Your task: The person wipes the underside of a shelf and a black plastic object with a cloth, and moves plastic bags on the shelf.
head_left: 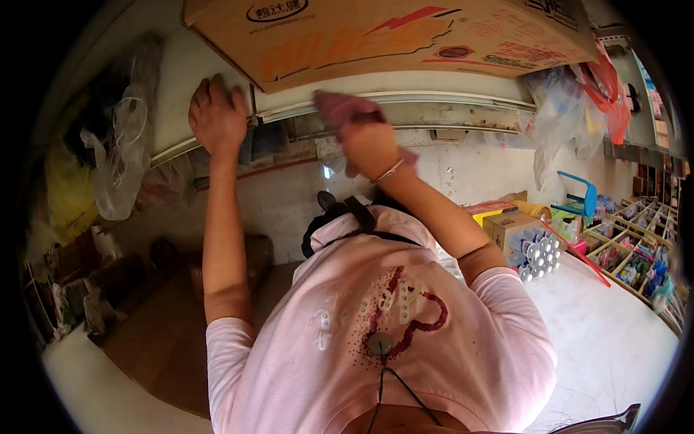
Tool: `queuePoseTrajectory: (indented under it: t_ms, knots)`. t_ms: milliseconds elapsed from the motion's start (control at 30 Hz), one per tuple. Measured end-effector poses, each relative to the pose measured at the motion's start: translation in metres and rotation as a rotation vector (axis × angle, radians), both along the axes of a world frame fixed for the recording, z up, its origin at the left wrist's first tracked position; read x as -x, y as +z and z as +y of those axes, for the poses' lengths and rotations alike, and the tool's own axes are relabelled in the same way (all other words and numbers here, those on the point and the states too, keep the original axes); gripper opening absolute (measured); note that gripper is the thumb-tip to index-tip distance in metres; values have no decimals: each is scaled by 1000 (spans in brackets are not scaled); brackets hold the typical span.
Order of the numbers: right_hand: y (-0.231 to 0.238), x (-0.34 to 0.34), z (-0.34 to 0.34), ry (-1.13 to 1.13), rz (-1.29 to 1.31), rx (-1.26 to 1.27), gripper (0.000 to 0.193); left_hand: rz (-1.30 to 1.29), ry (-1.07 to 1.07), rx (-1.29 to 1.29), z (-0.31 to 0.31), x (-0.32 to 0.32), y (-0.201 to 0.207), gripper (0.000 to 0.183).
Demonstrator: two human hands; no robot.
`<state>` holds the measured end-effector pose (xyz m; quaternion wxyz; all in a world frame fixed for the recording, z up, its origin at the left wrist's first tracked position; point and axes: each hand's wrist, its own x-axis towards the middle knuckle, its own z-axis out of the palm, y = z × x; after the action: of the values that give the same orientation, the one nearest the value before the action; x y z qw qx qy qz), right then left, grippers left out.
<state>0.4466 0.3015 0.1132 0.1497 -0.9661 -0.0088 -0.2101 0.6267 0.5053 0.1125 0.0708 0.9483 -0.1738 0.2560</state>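
Observation:
My left hand (219,119) lies flat with its fingers stretched out on a pale shelf board (170,116), just left of a large cardboard box (347,54). In my right hand (370,145) is a purplish-red cloth (338,108), partly bunched in the fingers, with one end hanging below the hand. The cloth is at the metal front edge (448,96) of the shelf, under the box's near side. Whether it presses on that edge is hard to see. The box stands on the board, with orange and red print on its side.
Clear plastic bags (119,145) hang at the left; more bags, with a red one (611,94), hang at the right. Lower right are a blue stool (582,195), packed bottles (538,253), a small carton (506,228) and a divided goods rack (629,246). A brown panel (166,354) lies lower left.

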Motion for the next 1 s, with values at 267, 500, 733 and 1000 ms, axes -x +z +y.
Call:
queuePoseTrajectory:
  t_ms: [267, 500, 733, 1000]
  knots:
    - [-12, -1, 60, 145, 382, -163, 14, 3, -50, 42, 1, 0, 6, 45]
    - [23, 3, 48, 35, 241, -197, 11, -11, -43, 70, 5, -2, 1, 45]
    - [-17, -29, 55, 66, 210, -114, 11, -6, -29, 69, 1, 0, 2, 44]
    - [-7, -8, 18, 386, 405, -83, 21, -6, -41, 53, 4, 0, 3, 45]
